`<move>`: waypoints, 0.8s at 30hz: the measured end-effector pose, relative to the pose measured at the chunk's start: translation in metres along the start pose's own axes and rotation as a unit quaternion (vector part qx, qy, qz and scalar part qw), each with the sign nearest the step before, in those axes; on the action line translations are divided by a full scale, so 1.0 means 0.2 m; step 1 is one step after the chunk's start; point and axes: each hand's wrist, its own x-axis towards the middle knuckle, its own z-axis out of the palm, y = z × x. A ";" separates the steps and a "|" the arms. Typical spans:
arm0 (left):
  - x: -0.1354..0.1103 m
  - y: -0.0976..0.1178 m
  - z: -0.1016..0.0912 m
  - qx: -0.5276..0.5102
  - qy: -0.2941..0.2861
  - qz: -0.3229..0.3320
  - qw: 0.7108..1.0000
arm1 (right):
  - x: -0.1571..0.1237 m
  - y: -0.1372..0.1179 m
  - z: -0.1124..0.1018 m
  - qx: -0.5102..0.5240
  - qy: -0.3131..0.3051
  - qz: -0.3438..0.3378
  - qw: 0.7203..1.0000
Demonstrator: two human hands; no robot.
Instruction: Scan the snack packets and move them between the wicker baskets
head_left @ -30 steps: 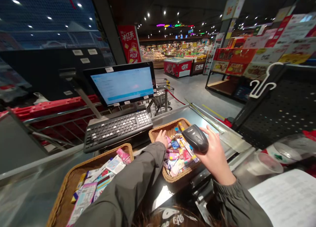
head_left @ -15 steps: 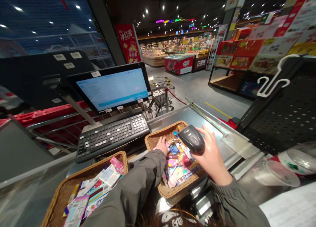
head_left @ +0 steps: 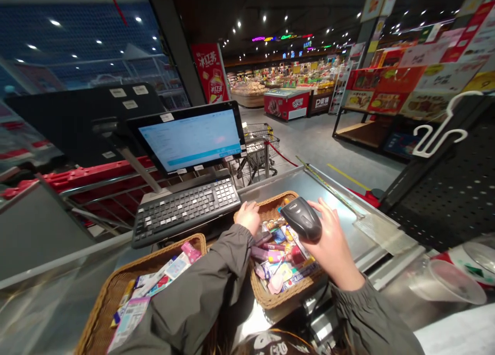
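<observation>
My right hand [head_left: 331,236] is wrapped round a black handheld barcode scanner [head_left: 301,219], held above a wicker basket [head_left: 266,299]. Inside that basket lies a jumble of small packaged goods [head_left: 284,262], among them dark red and purple tubes and a pale pink piece. At the basket's far left corner, my left hand [head_left: 248,217] is bent over the rim; its fingertips are partly hidden. Under my left forearm stands a second wicker basket [head_left: 101,298] with flat packets [head_left: 129,319] and a pink pack [head_left: 190,252], partly covered by my sleeve.
Beyond the baskets are a black keyboard [head_left: 189,205] and a lit monitor [head_left: 193,138] on a stand. The metal counter [head_left: 278,182] runs to the right. Clear plastic tubs [head_left: 450,280] stand at the right, below a white hanger [head_left: 441,131] on a black perforated panel [head_left: 456,185].
My left hand has moved from among the goods to the basket's far left rim. My right hand still holds the barcode scanner over the basket. The view has shifted slightly left.
</observation>
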 end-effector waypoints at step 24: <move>-0.90 -0.39 -0.69 0.215 0.495 0.176 0.823 | -0.08 -0.34 -0.01 0.038 -0.119 -0.198 0.972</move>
